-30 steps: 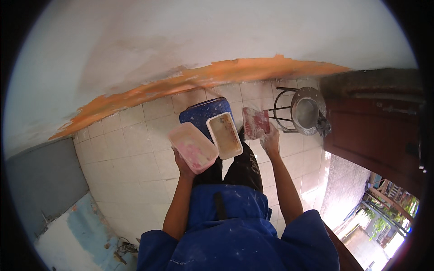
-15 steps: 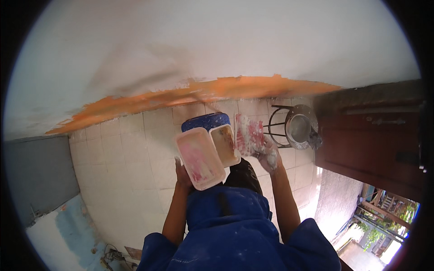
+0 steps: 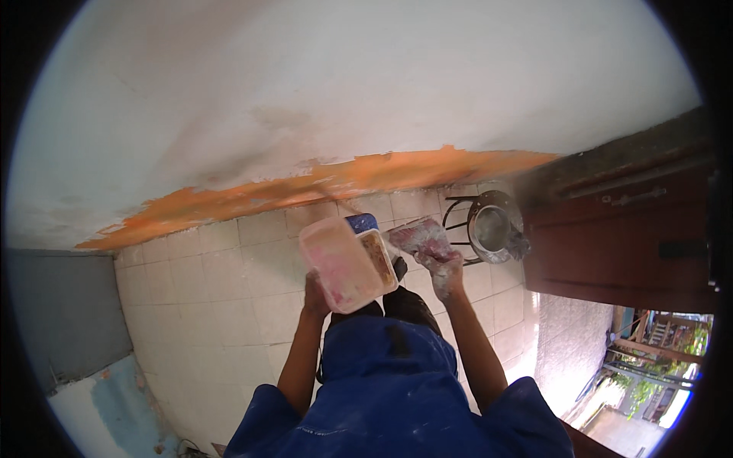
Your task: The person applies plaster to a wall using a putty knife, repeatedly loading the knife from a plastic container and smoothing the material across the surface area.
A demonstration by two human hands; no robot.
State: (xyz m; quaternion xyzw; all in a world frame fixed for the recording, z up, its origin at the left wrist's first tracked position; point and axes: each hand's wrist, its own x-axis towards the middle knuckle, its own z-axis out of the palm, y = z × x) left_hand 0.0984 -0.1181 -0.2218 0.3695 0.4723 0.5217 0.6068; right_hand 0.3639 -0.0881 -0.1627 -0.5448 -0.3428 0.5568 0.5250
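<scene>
My left hand (image 3: 316, 294) grips the near left edge of a pinkish rectangular plastic tub (image 3: 336, 256) smeared with pink and white, its fingers mostly hidden beneath. Wrapped in my right hand (image 3: 447, 273), which is coated with white paste, is a flat pink putty spreader (image 3: 420, 235) streaked with white. The spreader is apart from the tub, to its right. Partly behind the tub lie a second, tan-bottomed plastic container (image 3: 379, 256) and a dark blue speckled container (image 3: 362, 223).
Ahead rises a white wall (image 3: 366, 84) with a ragged orange band (image 3: 382, 172) along its foot. A dark stool (image 3: 456, 225) with a round metal pot (image 3: 490, 229) stands right, near a reddish-brown door (image 3: 611, 240). Pale tiles (image 3: 206, 305) cover the floor.
The spreader has turned from nearly upright to a slant, showing less of its face. The tub has shifted slightly and covers more of the blue container. My view has shifted a little.
</scene>
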